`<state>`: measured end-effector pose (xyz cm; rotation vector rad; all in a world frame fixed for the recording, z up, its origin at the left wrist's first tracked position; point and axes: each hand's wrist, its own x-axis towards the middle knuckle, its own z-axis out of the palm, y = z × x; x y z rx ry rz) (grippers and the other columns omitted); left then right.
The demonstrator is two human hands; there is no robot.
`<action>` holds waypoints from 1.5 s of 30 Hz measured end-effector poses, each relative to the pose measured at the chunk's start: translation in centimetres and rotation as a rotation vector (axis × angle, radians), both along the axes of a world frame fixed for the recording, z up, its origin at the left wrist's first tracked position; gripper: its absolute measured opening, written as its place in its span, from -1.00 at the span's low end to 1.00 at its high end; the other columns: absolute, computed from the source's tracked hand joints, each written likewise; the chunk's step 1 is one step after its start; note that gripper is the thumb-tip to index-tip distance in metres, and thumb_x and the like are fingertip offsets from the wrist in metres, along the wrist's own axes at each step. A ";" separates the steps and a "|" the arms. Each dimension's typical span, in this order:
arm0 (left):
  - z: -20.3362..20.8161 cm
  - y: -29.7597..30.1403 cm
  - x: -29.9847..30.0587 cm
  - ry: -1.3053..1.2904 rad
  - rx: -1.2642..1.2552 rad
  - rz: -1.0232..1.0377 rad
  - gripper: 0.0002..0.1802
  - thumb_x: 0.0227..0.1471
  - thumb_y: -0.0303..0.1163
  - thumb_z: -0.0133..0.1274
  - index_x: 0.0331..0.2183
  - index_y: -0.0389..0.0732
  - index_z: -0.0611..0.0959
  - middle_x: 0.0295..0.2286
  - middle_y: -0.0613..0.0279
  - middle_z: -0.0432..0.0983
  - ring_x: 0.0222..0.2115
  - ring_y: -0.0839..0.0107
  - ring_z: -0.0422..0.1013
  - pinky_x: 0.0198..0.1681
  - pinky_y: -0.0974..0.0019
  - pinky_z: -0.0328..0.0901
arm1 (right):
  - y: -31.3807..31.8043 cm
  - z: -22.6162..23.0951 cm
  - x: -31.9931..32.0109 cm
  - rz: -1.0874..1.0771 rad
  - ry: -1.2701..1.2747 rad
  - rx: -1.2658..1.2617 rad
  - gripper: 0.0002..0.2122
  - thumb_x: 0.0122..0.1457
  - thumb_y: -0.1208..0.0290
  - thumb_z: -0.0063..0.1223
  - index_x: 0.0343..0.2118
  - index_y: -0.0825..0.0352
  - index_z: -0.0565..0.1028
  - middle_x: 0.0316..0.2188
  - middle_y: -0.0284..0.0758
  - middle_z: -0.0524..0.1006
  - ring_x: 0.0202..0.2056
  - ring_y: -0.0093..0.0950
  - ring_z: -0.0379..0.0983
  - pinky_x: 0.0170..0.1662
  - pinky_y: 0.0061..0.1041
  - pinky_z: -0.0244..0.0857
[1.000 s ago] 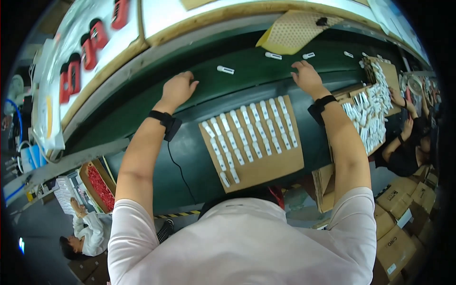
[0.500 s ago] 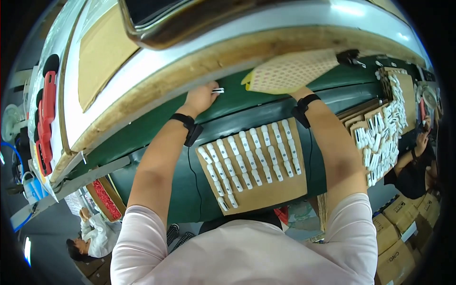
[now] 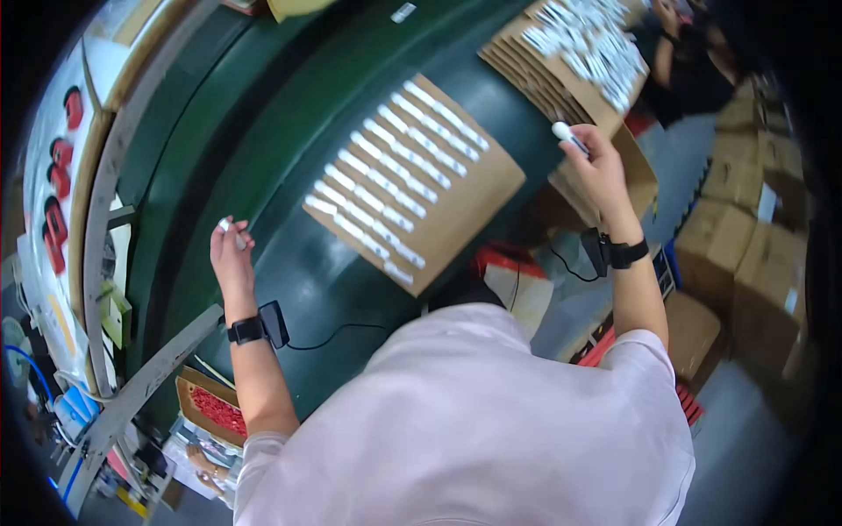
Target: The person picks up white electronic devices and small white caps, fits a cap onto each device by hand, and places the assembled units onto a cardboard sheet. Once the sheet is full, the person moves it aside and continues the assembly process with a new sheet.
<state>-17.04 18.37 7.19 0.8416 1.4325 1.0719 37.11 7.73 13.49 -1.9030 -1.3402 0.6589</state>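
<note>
My left hand is raised over the left part of the green work surface, its fingers closed on a small white piece. At the right, near the cardboard stack, my right hand pinches a slim white device with a rounded end. Between the hands lies a cardboard sheet bearing several slanted rows of similar white devices. A bare strip of the sheet shows along its lower right side. Both wrists wear black bands with small modules.
A heap of white devices sits on stacked cardboard at the upper right, near a co-worker's arm. One white piece lies at the far edge. Red tools and a box of red parts are at left.
My view has turned rightward. My right hand has left the yellow dotted sheet and now holds a white device out to the right. My left hand has drawn back from the bench edge.
</note>
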 end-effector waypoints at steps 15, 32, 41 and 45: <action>5.3 -16.4 -3.4 -0.273 -0.038 -0.220 -0.80 0.18 -0.30 -0.01 -0.34 -0.24 0.51 -0.68 0.39 0.23 -0.67 0.58 0.15 -0.57 0.47 0.09 | -35.8 17.1 -9.9 -0.580 0.400 0.501 -0.75 0.25 0.48 -0.05 -0.03 0.42 0.40 -0.37 -0.46 0.43 -0.44 -0.75 0.25 -0.40 -0.78 0.13; 9.2 -18.1 4.4 -0.108 0.024 -0.633 -0.79 0.15 -0.34 -0.01 -0.30 -0.30 0.58 -0.56 0.37 0.40 -0.57 0.61 0.26 -0.49 0.54 0.17 | -32.5 12.1 -18.8 -0.452 0.320 0.208 -0.80 0.19 0.52 0.04 -0.12 0.36 0.43 -0.32 -0.50 0.43 -0.34 -0.74 0.29 -0.29 -0.76 0.18; 11.3 -19.6 11.1 -0.232 0.037 -0.775 -0.83 0.09 -0.38 0.06 -0.35 -0.29 0.59 -0.59 0.37 0.39 -0.60 0.64 0.22 -0.54 0.53 0.14 | -27.9 11.5 -19.5 -0.100 0.155 0.157 -0.84 0.08 0.61 0.11 -0.25 0.41 0.46 -0.38 -0.37 0.44 -0.33 -0.61 0.36 -0.27 -0.68 0.22; 13.7 -19.5 14.4 -0.182 0.181 -0.780 -0.85 0.08 -0.41 0.07 -0.33 -0.31 0.59 -0.56 0.35 0.44 -0.56 0.64 0.28 -0.49 0.54 0.18 | -22.7 11.6 -17.9 0.123 0.191 0.248 -0.81 0.01 0.66 0.13 -0.27 0.40 0.48 -0.40 -0.29 0.46 -0.38 -0.49 0.39 -0.31 -0.61 0.24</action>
